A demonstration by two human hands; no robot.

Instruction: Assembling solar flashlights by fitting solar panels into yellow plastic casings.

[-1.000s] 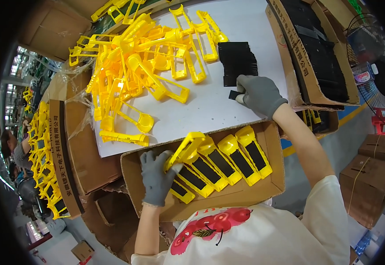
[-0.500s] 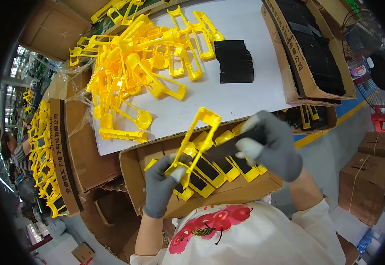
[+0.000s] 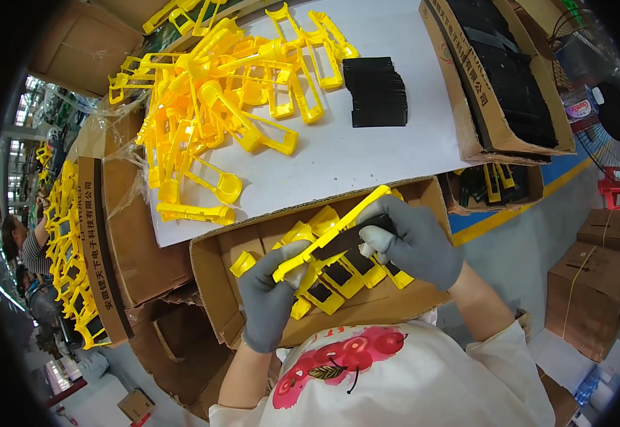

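Note:
My gloved left hand (image 3: 271, 295) grips the lower end of a yellow plastic frame (image 3: 356, 212), which is tilted and seen edge-on. My gloved right hand (image 3: 417, 242) pinches a thin black panel (image 3: 340, 243), held against the frame's near side. The fingers of the right hand are also close to the frame's upper end, and whether they touch it is hard to tell. Both hands are above an open cardboard box (image 3: 221, 277). Inside it lie several yellow frames fitted with black panels (image 3: 338, 274), partly hidden by my hands.
A heap of yellow frames (image 3: 210, 92) covers the left of the white table (image 3: 310, 156), with a stack of black panels (image 3: 377, 96) beside it. A carton of black panels (image 3: 509, 85) stands at right, near a fan (image 3: 612, 114). Filled frames (image 3: 68, 249) crowd another carton at far left, near a person (image 3: 29, 242).
My right hand has moved left and down, bringing the black panel against the yellow frame. The frame has turned from showing its open face to edge-on.

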